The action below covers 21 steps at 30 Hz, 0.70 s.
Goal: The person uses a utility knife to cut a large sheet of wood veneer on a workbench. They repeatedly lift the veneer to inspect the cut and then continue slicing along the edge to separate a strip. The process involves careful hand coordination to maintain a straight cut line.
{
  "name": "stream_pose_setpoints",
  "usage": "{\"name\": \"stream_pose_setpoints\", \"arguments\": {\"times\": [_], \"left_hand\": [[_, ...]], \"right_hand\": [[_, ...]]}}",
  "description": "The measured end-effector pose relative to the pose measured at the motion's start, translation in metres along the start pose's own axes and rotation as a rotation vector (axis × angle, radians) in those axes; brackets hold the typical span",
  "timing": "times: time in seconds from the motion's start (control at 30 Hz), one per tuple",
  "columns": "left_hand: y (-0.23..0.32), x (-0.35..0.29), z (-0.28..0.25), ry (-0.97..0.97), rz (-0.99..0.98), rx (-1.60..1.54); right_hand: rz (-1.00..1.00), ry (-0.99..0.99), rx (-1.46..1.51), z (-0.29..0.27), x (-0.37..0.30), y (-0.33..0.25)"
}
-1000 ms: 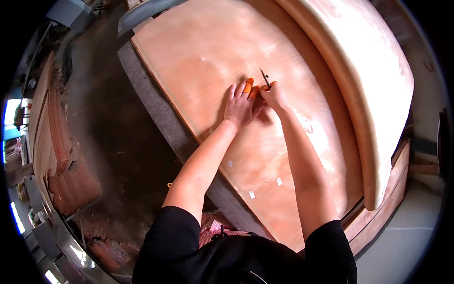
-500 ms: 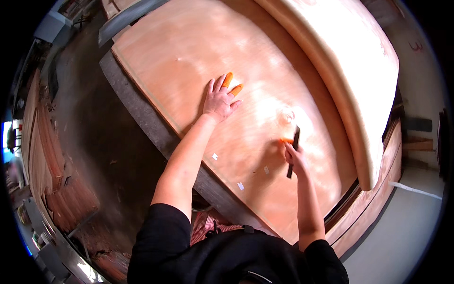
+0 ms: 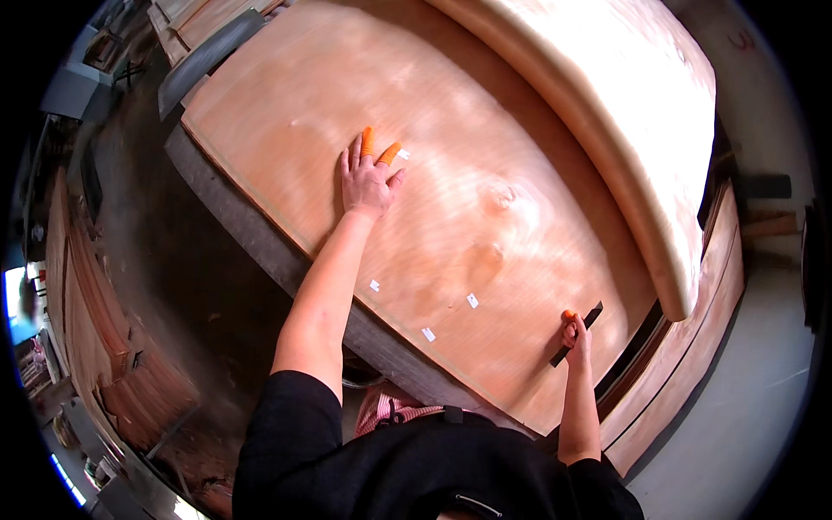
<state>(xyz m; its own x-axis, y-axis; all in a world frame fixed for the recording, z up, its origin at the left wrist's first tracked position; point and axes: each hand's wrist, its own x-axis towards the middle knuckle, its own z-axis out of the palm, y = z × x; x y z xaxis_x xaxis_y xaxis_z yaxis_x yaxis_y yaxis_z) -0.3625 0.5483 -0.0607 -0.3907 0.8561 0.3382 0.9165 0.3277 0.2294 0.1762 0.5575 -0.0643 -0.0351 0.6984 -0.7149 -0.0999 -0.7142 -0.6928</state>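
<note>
From where I stand, the person leans over a broad sheet of pale wood point(image 3: 433, 225) lying on a grey desk point(image 3: 227, 201), whose edge shows along the left. The left hand point(image 3: 368, 185) rests on the sheet with fingers spread and grips nothing. Two of its fingers wear orange covers point(image 3: 367, 141), and one white patch point(image 3: 404, 154) sits right by the covered index finger (whether they touch, I can't tell).

The right hand point(image 3: 575, 334) is well apart from it, near the lower right of the sheet, clenched around a dark flat tool point(image 3: 594, 314). The tool slants, its upper end pointing away to the right; I can't make out whether it meets the wood. There's a bit of orange on that hand too.

Three more white patches point(image 3: 472, 300) lie scattered between the two hands, toward the person. Round knots mark the grain near the middle. A large curled sheet point(image 3: 607, 130) bulges along the far right side, and stacked brown wood point(image 3: 91, 269) lies off to the left.
</note>
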Motion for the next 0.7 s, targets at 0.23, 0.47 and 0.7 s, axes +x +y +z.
{"name": "stream_pose_setpoints", "arguments": {"times": [0.23,0.47,0.7], "left_hand": [[-0.008,0.011,0.015,0.17,-0.174,0.009],[0.001,0.032,0.016,-0.029,-0.373,0.122],[-0.005,0.029,0.028,0.028,-0.392,0.06]], "right_hand": [[-0.018,0.024,-0.021,0.003,0.001,-0.001],[-0.041,0.032,-0.026,0.008,-0.004,-0.005],[0.013,0.152,-0.068,0.019,-0.005,-0.008]]}}
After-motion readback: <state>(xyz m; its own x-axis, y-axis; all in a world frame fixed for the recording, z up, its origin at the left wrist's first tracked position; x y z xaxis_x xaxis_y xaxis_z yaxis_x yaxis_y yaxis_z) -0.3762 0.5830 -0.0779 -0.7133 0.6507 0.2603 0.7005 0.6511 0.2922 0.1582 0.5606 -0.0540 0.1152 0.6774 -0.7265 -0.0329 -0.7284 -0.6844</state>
